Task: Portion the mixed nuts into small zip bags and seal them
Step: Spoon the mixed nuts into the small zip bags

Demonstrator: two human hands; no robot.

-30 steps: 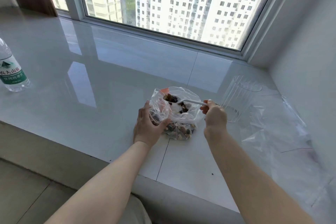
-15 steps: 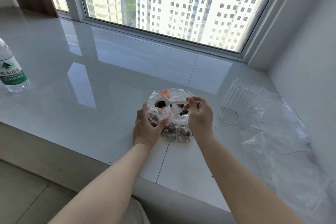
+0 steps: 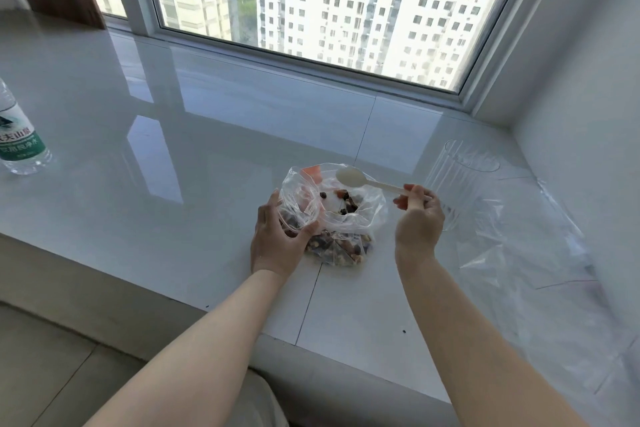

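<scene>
A large clear bag of mixed nuts [image 3: 341, 246] lies on the white sill, its mouth gaping upward. My left hand [image 3: 277, 239] grips a small zip bag [image 3: 299, 199] held open against the large bag's left side, with a few nuts inside it. My right hand [image 3: 419, 218] pinches the handle of a white plastic spoon [image 3: 349, 177]. The spoon's bowl is empty and hovers above the bags' openings.
A clear ribbed plastic cup [image 3: 457, 180] stands just right of my right hand. Flat clear bags [image 3: 540, 253] lie spread at the right by the wall. A water bottle [image 3: 17, 139] stands at the far left. The sill's front edge runs below my forearms.
The spoon carried nuts leftward over the small bag and emptied. My right hand has now drawn back to the right with the empty spoon raised. My left hand stayed put.
</scene>
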